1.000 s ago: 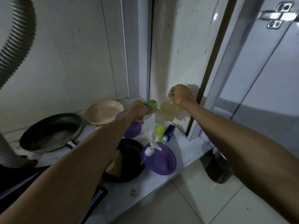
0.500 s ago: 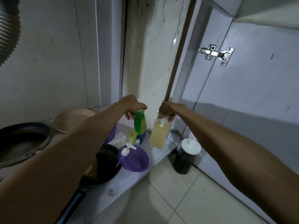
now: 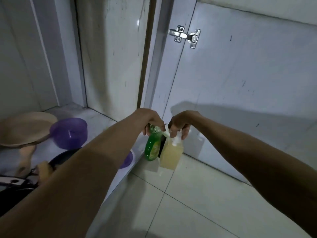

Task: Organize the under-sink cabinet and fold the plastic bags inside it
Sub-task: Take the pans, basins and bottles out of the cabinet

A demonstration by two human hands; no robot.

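Bottles in both fists right now. Your left hand [image 3: 151, 120] is curling its fingers round the neck of the green bottle [image 3: 151, 148], and that bottle is hanging below your knuckles, tilted slightly, with its base toward the front edge of the cabinet shelf [image 3: 96, 117]. Your right hand [image 3: 181, 122] is gripping the white pump [image 3: 176, 139] of the pale yellow bottle [image 3: 172, 155], whose body is hanging upright under your fingers. The two bottles are sitting side by side, touching or very nearly so, and your hands are almost knuckle to knuckle above them. Both are hovering low over the tiled floor [image 3: 188, 203], just outside the shelf's front right corner; I cannot tell whether either base is touching the tiles. The open cabinet door [image 3: 240, 83] is standing right behind your right hand, with its metal hinge [image 3: 185, 36] high above. Back on the shelf, well left of your hands, a purple bowl [image 3: 68, 133] is sitting beside a beige pan [image 3: 24, 127], with a black pan [image 3: 63, 157] and a purple dish [image 3: 127, 159] showing past your left forearm.
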